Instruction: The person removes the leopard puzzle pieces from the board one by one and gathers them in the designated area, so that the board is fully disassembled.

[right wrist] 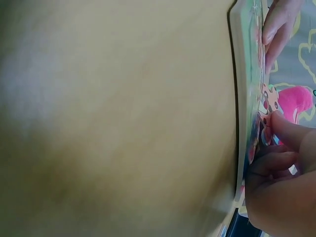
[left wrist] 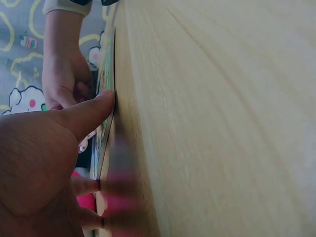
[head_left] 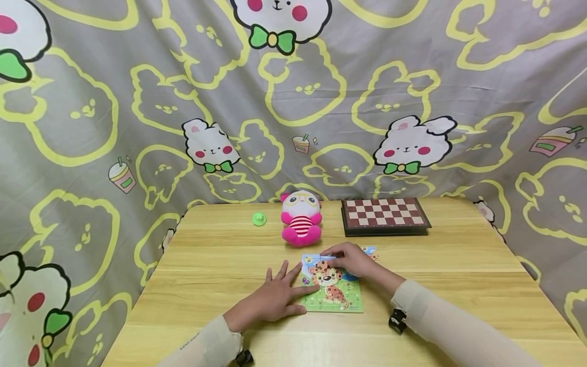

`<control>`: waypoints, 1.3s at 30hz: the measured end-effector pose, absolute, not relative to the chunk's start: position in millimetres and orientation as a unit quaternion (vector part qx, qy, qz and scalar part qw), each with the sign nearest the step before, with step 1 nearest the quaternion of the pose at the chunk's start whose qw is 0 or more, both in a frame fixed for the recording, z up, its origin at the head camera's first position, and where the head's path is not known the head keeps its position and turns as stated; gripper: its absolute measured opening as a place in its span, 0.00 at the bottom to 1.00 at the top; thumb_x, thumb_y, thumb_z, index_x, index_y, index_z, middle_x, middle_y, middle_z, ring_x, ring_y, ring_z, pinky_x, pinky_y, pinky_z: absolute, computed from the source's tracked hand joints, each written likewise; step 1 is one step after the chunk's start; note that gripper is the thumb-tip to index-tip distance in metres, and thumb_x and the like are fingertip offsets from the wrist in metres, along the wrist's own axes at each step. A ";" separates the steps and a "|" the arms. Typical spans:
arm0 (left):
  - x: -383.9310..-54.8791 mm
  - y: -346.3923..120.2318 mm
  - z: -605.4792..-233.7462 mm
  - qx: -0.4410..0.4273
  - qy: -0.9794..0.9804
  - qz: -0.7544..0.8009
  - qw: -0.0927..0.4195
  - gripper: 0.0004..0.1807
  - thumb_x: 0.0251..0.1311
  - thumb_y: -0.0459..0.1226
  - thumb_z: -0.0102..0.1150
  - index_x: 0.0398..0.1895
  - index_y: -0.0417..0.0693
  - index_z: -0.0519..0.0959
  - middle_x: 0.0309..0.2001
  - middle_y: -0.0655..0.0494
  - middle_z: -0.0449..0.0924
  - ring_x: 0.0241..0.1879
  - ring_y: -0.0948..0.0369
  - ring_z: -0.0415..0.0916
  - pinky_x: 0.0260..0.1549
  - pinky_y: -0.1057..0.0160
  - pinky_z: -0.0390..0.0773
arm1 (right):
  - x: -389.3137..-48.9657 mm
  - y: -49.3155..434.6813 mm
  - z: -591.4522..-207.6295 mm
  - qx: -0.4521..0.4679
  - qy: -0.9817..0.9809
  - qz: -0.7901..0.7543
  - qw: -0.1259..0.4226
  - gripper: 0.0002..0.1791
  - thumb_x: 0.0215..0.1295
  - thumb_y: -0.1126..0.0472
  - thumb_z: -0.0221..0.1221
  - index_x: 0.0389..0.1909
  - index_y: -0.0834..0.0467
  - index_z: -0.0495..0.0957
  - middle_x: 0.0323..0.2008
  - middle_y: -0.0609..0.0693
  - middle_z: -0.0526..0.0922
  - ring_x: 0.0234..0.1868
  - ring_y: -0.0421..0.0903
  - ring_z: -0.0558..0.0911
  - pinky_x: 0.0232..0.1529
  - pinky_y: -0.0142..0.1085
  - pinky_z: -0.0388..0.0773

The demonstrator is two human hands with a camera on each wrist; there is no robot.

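Note:
A square jigsaw puzzle with a cartoon leopard on green grass lies flat on the table. My left hand rests at its left edge with fingers spread, the thumb and a finger touching the board. Over the puzzle's upper part, my right hand pinches a spotted puzzle piece between thumb and fingers. In the right wrist view that piece stands tilted above the board. Behind the right hand lies a loose puzzle piece, partly hidden by it. The right hand covers the puzzle's upper right part.
A pink panda plush sits just behind the puzzle. To its left is a small green duck toy. A checkered board-game box lies at the back right of the wooden table. A patterned curtain hangs behind.

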State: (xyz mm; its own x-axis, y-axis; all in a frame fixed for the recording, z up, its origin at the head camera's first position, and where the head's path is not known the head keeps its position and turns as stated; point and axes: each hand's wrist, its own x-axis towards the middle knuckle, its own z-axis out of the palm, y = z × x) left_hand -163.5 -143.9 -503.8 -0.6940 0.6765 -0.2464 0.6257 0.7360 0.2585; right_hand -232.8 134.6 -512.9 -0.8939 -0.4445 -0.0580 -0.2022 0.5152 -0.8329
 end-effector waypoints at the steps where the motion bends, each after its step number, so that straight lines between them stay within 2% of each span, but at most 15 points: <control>1: -163.5 -144.0 -503.8 0.355 0.917 0.078 0.164 0.32 0.71 0.66 0.45 0.77 0.91 0.55 0.84 0.45 0.37 0.78 0.29 0.37 0.63 0.19 0.51 | -232.9 134.7 -512.8 -0.185 0.862 -0.453 0.131 0.13 0.70 0.65 0.64 0.53 0.54 0.88 0.38 0.47 0.86 0.38 0.44 0.79 0.44 0.42 0.77; 5: -163.4 -144.1 -504.0 0.356 0.918 0.076 0.160 0.32 0.71 0.66 0.45 0.77 0.91 0.55 0.84 0.45 0.37 0.78 0.29 0.37 0.63 0.19 0.51 | -233.9 136.0 -512.8 -0.167 0.867 -0.454 0.121 0.11 0.70 0.65 0.65 0.51 0.54 0.86 0.32 0.46 0.82 0.35 0.44 0.78 0.40 0.40 0.75; 11: -162.9 -144.2 -503.7 0.358 0.918 0.071 0.154 0.32 0.71 0.66 0.45 0.77 0.90 0.55 0.84 0.44 0.37 0.78 0.28 0.37 0.64 0.19 0.51 | -234.2 139.7 -510.1 -0.151 0.865 -0.466 0.111 0.07 0.71 0.65 0.64 0.46 0.52 0.84 0.31 0.47 0.83 0.34 0.45 0.79 0.40 0.40 0.75; 17: -163.1 -143.8 -502.8 0.357 0.919 0.070 0.154 0.32 0.71 0.66 0.46 0.77 0.91 0.54 0.84 0.44 0.37 0.78 0.28 0.37 0.64 0.19 0.50 | -235.4 147.7 -506.8 -0.152 0.872 -0.455 0.099 0.06 0.71 0.63 0.64 0.46 0.52 0.85 0.32 0.47 0.81 0.34 0.45 0.77 0.39 0.39 0.75; 29: -162.5 -144.0 -503.1 0.355 0.918 0.075 0.161 0.32 0.72 0.65 0.46 0.77 0.91 0.54 0.84 0.44 0.36 0.78 0.29 0.36 0.63 0.18 0.49 | -232.1 171.3 -503.7 -0.147 0.879 -0.445 0.090 0.07 0.71 0.64 0.64 0.46 0.52 0.86 0.32 0.48 0.80 0.33 0.46 0.76 0.34 0.36 0.74; 39: -161.0 -144.1 -502.2 0.355 0.917 0.075 0.163 0.32 0.72 0.65 0.46 0.77 0.90 0.55 0.84 0.44 0.36 0.78 0.29 0.36 0.64 0.18 0.49 | -229.9 197.4 -503.3 -0.148 0.877 -0.450 0.082 0.08 0.71 0.66 0.63 0.47 0.54 0.86 0.31 0.49 0.82 0.32 0.48 0.78 0.30 0.35 0.77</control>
State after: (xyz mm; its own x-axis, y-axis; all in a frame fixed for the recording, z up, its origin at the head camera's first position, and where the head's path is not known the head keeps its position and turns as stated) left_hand -161.0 -144.1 -502.2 -0.6948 0.6761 -0.2452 0.6270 0.7364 0.2541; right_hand -229.9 197.4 -503.3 -0.9429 -0.3329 -0.0100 -0.1862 0.5520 -0.8128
